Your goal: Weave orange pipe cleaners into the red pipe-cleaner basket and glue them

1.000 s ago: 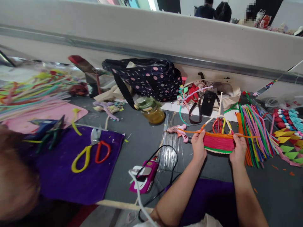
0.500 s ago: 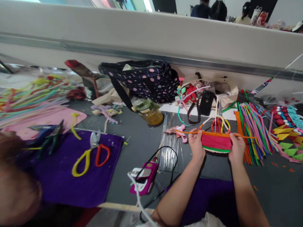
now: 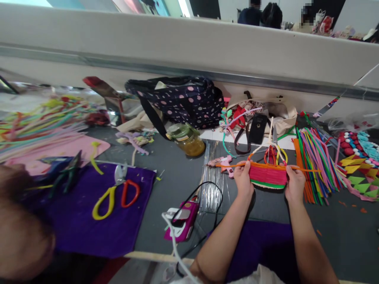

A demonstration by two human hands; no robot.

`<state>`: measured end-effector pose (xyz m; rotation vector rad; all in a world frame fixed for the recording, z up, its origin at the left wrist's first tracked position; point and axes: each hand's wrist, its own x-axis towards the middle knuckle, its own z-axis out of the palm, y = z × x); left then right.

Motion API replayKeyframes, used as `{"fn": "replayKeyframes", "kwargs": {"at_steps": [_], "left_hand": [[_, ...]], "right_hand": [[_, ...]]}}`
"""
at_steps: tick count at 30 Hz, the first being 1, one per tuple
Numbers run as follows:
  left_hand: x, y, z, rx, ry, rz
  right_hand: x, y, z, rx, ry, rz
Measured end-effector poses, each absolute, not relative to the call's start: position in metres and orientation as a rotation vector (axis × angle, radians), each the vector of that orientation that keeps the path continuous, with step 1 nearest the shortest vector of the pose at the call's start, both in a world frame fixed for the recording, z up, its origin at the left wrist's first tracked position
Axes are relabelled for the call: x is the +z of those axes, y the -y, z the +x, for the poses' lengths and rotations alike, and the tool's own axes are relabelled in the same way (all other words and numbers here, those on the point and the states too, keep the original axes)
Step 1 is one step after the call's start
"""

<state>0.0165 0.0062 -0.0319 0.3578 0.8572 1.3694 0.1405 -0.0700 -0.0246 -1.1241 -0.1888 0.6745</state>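
Note:
In the head view, my left hand [image 3: 243,178] grips the left end of a watermelon-slice craft piece [image 3: 268,175] that looks made of pipe cleaners. It has a pink-red middle and a green and white lower rim. My right hand [image 3: 295,182] pinches its right end. Along the top edge lies an orange pipe cleaner [image 3: 312,170], which passes under both thumbs and sticks out on each side. A cream strand [image 3: 257,150] rises in a peak from the upper edge. Behind it, scissors [image 3: 281,154] with red and yellow handles are partly hidden.
To my left lie a pink glue gun [image 3: 226,163], clear glue sticks [image 3: 211,193] and a magenta device [image 3: 186,227] with cables. Coloured pipe cleaners [image 3: 319,165] are at right. A jar [image 3: 191,146] stands behind. At far left, another person's arm [image 3: 20,228] is near scissors [image 3: 108,201].
The view has shifted slightly. Both hands keep their hold on the craft piece, which sits a touch further left and higher in the picture.

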Motion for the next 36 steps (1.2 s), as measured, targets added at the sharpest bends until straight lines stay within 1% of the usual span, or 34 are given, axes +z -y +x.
{"fn": "replayKeyframes", "kwargs": {"at_steps": [7, 14, 21, 25, 32, 36], "left_hand": [[-0.032, -0.008, 0.014, 1.334, -0.812, 0.307], [-0.029, -0.007, 0.016, 1.391, -0.756, 0.298], [-0.025, -0.009, 0.015, 1.362, -0.717, 0.263], [-0.022, -0.007, 0.016, 1.262, -0.632, 0.235], [-0.010, 0.006, 0.019, 0.887, -0.444, 0.221], [-0.006, 0.005, 0.017, 0.773, -0.397, 0.243]], "right_hand": [[-0.026, 0.069, 0.144, 0.677, 0.194, -1.120], [-0.027, 0.070, 0.145, 0.788, 0.186, -1.146], [-0.032, 0.066, 0.144, 0.727, 0.190, -1.144], [-0.033, 0.065, 0.143, 0.710, 0.222, -1.117], [-0.033, 0.067, 0.145, 0.673, 0.198, -1.109], [-0.031, 0.068, 0.152, 0.593, 0.209, -1.177]]}}
